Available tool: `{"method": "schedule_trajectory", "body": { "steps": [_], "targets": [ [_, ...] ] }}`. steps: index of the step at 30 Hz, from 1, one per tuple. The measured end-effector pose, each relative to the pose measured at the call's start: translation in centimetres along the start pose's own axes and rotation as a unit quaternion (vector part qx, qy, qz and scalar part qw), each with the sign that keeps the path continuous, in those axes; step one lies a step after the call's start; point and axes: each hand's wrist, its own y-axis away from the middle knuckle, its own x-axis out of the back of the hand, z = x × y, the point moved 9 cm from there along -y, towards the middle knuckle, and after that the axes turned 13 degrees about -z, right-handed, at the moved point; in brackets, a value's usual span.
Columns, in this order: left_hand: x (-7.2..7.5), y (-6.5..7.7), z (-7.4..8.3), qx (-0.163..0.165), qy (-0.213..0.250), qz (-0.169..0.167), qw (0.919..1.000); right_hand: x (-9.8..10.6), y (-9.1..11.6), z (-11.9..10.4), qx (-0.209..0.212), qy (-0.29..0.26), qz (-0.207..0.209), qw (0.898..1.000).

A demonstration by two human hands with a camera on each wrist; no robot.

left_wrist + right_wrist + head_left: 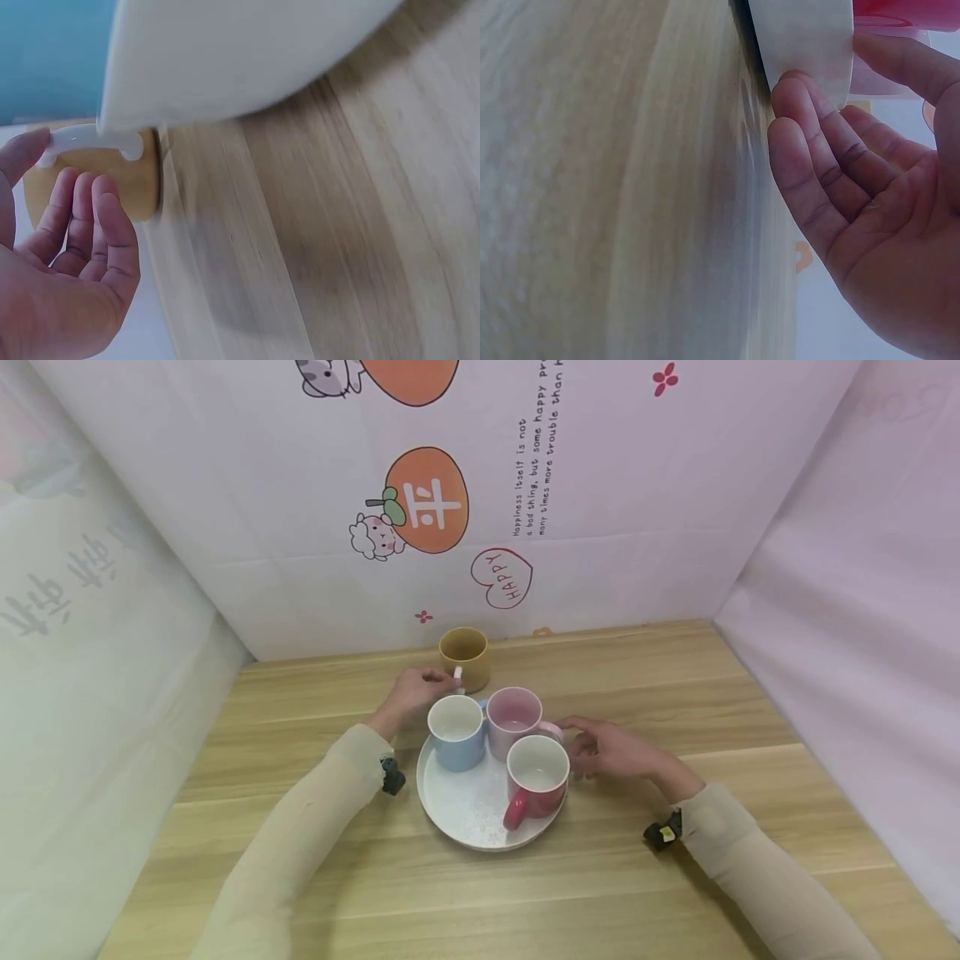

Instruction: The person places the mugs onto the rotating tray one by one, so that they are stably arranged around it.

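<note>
Four mugs are not all together: a blue mug [460, 752], a pink mug [500, 739] and a red mug [546, 802] stand upright on a round white tray [465, 814]. Behind the tray is a mustard-yellow mug [476, 670] with a white handle [94, 139]. My left hand [417, 692] is at that handle, thumb tip over its end and loosely bent fingertips beside the mug's body. At the tray's right side is my right hand [617, 749], its fingers [829, 150] relaxed along the tray wall and the thumb near the rim.
A wooden table [375, 877] lies under everything. White printed cloth [615, 527] hangs close behind the yellow mug, and more cloth walls stand at left and right. Each wrist wears a small dark camera [392, 775].
</note>
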Motion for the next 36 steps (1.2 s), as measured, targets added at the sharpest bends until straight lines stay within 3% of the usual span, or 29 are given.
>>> {"method": "schedule_trajectory", "body": {
  "steps": [5,12,18,25,36],
  "targets": [
    [0.9,-0.1,-0.8,0.001,0.009,0.008,0.9999,0.0,-0.1,-0.3,-0.001,-0.003,0.000,1.000],
    [1.8,0.0,-1.6,0.001,0.080,0.002,0.9968,0.0,-0.1,0.1,-0.007,-0.010,-0.003,1.000],
    [2.5,0.2,-2.0,-0.008,0.080,0.020,0.9966,0.0,0.0,-0.1,-0.009,-0.011,-0.002,1.000],
    [1.7,-0.5,-2.2,-0.012,0.148,0.006,0.9889,0.0,0.0,-0.1,-0.008,-0.007,0.004,1.000],
    [1.3,-0.7,-1.9,-0.005,0.158,0.001,0.9874,0.0,-0.1,0.0,-0.012,-0.009,0.003,1.000]
  ]
}}
